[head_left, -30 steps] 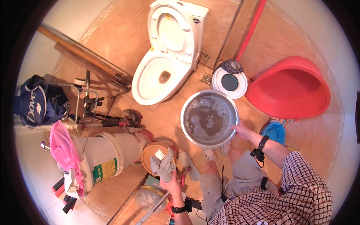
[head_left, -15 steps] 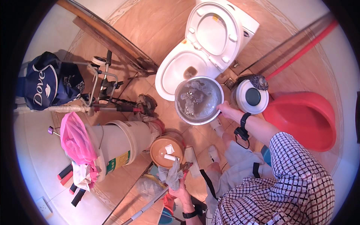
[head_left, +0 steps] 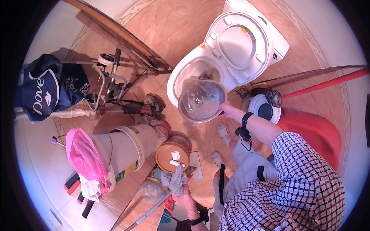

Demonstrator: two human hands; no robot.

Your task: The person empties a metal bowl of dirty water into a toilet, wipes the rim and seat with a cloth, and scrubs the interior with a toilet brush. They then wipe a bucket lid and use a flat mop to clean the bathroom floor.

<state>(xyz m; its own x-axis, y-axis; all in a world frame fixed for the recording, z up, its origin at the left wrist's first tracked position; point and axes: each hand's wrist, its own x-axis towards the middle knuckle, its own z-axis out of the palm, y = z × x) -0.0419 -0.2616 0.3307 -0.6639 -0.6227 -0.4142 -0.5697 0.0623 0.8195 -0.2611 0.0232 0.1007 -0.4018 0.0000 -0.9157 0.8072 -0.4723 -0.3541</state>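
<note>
My right hand grips the near right rim of a round metal basin holding murky grey water. The basin is tilted over the front of the white toilet bowl, and water runs from its far edge into the bowl. The toilet's seat and lid are raised. My left hand, low in the view, is closed on a crumpled grey cloth. A grey pole passes close beside that hand; whether the fingers also hold it cannot be made out.
An orange-lidded bucket stands beyond my left hand. Left of it are a large white bucket, a pink bag and a metal walker frame with a blue bag. A red tub and a white lidded container stand right.
The basin has tipped further toward the toilet, and water now flows over its far edge into the bowl. My left hand stays low with the grey cloth. The whole view has shifted slightly.
</note>
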